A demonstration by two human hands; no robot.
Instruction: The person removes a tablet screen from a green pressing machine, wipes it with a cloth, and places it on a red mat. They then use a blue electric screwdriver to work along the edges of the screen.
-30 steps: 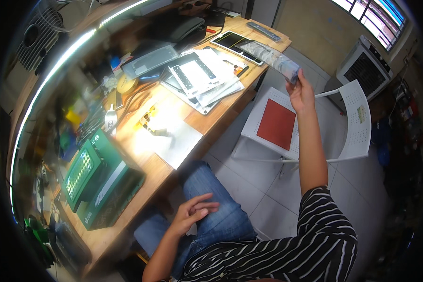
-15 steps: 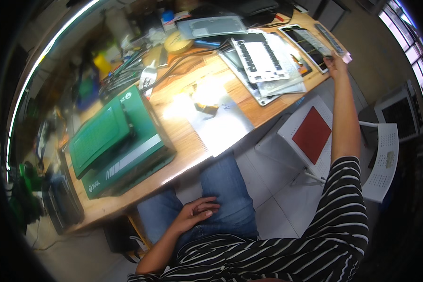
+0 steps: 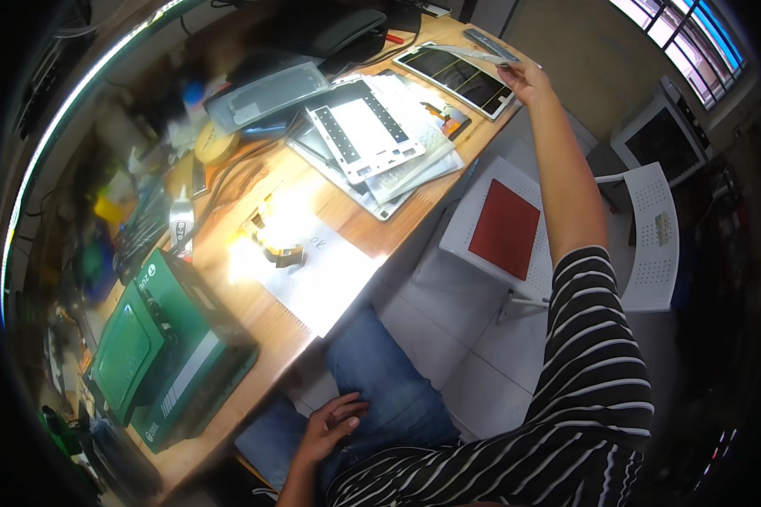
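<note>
My right hand [image 3: 526, 82] reaches to the far right of the bench, closed with a pinch on the end of a thin, pale sheet [image 3: 473, 54]. The sheet is seen nearly edge-on, so its kind is unclear. Below it lies a white-framed panel [image 3: 452, 74] with dark sections, like a tablet screen. A dark remote-like strip [image 3: 488, 44] is just beyond my fingers. My left hand [image 3: 330, 427] rests on my thigh, palm partly up, fingers loosely apart and holding nothing.
A stack of white and grey device housings [image 3: 365, 127] sits left of the panel. On white paper [image 3: 330, 283] lies a yellowish flex cable [image 3: 283, 253] under bright light. A green box [image 3: 199, 359] stands at the near left. A white chair with a red pad [image 3: 506, 230] is beside the bench.
The view has swung to the right, so the bench appears shifted left. In my right hand the pale sheet now shows more edge-on over the panel. My left hand stays on my thigh.
</note>
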